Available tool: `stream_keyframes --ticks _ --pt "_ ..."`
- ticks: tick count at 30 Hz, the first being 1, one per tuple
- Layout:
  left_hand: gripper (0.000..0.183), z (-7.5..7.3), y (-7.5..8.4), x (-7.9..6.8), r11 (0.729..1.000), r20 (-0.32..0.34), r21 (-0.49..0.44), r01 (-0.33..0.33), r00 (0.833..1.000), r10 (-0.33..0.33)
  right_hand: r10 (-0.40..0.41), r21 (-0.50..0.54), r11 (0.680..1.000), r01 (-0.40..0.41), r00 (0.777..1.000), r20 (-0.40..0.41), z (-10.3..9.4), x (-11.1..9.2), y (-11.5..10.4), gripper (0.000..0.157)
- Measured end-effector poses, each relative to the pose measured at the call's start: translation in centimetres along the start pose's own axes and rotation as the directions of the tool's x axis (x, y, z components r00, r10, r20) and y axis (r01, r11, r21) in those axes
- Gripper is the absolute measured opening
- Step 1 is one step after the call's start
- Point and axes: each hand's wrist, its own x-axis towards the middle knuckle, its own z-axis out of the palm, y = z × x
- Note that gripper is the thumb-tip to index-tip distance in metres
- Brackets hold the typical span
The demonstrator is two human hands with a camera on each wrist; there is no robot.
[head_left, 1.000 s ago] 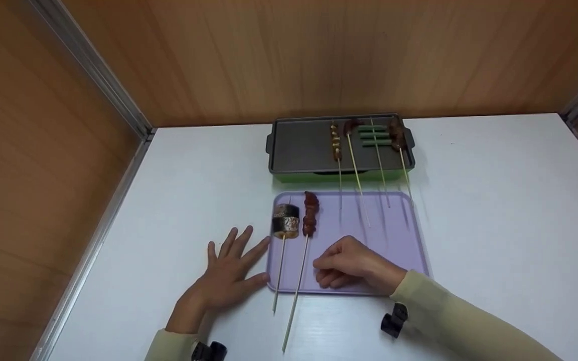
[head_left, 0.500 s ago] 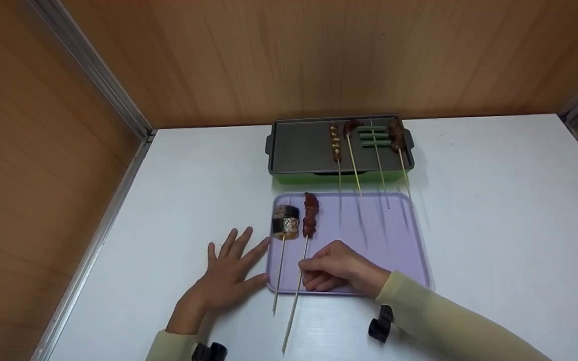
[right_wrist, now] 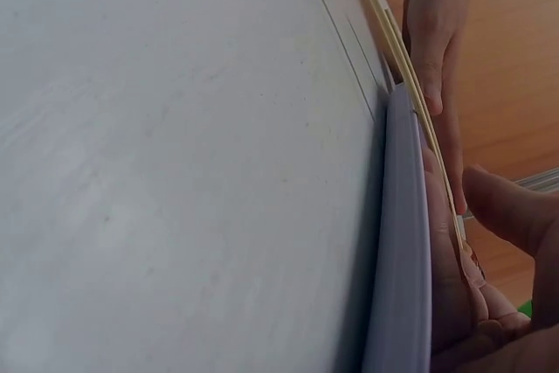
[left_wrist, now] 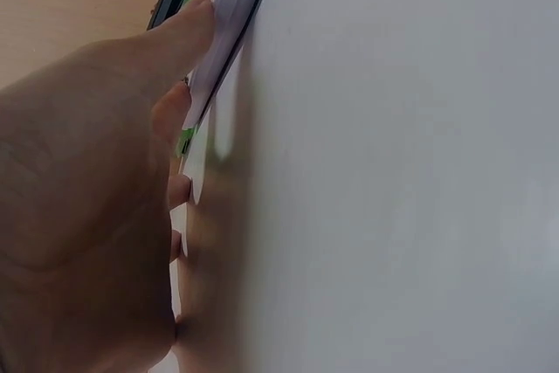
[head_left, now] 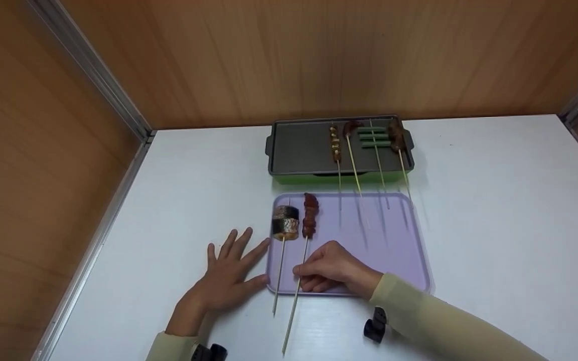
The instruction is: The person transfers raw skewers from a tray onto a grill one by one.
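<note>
My right hand is over the front of a lilac tray. Its thumb and curled fingers are at the stick of a skewer of reddish-brown meat pieces, closing round it. The right wrist view shows the thumb on one side of the stick and fingers on the other. Left of that skewer lies another, with thick pieces wrapped in a dark, silvery band. My left hand lies flat on the white table with fingers spread, index finger and thumb at the tray's left edge.
Behind the tray stands a dark grill plate on a green base. On its right half lie several skewers, one with green sticks; their handles reach over the tray. Wooden walls border the table.
My right hand has moved left across the tray to the meat skewer's stick. Both skewers on the tray and my left hand stay where they were.
</note>
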Motion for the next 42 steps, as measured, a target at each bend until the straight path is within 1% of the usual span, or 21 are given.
stream_keyframes --ticks 7,13,18,23,27,30,34,37,42 --pt "0.068 0.0 0.0 0.1 1.000 0.010 -0.003 0.003 1.000 -0.003 -0.019 -0.039 0.999 0.018 1.000 -0.019 0.2 0.1 0.1 0.014" --pt "0.068 0.0 0.0 0.1 1.000 0.019 0.000 0.009 1.000 -0.009 -0.016 -0.016 1.000 0.016 1.000 -0.026 0.1 0.1 0.3 0.011" --pt "0.068 -0.1 0.1 0.1 1.000 0.009 -0.002 0.003 1.000 -0.003 -0.017 0.010 1.000 0.018 0.999 -0.029 -0.1 -0.2 0.4 0.010" --pt "0.068 -0.1 0.0 0.1 1.000 0.001 -0.004 -0.007 1.000 0.007 -0.025 0.018 1.000 0.026 0.999 -0.022 -0.7 -0.6 0.6 0.013" --pt "0.068 -0.1 0.0 0.1 1.000 0.001 -0.008 -0.011 1.000 0.011 -0.044 0.006 0.999 0.044 0.999 -0.012 -1.5 -1.0 0.8 0.014" --pt "0.069 -0.1 0.0 0.0 1.000 0.015 -0.012 -0.006 1.000 0.006 -0.062 -0.003 0.998 0.062 0.998 -0.005 -2.0 -1.5 0.9 0.015" --pt "0.069 0.0 -0.1 0.1 1.000 0.030 -0.013 0.007 1.000 -0.007 -0.098 -0.030 0.995 0.097 0.995 -0.021 -2.5 -2.0 1.0 0.016" --pt "0.070 0.1 -0.2 0.2 1.000 0.034 -0.005 0.019 0.999 -0.019 -0.133 -0.063 0.989 0.131 0.991 -0.034 -2.8 -2.3 1.0 0.017" --pt "0.070 0.2 -0.2 0.2 1.000 0.035 0.000 0.025 0.999 -0.025 -0.166 -0.066 0.984 0.163 0.986 -0.032 -2.9 -2.6 0.9 0.018"
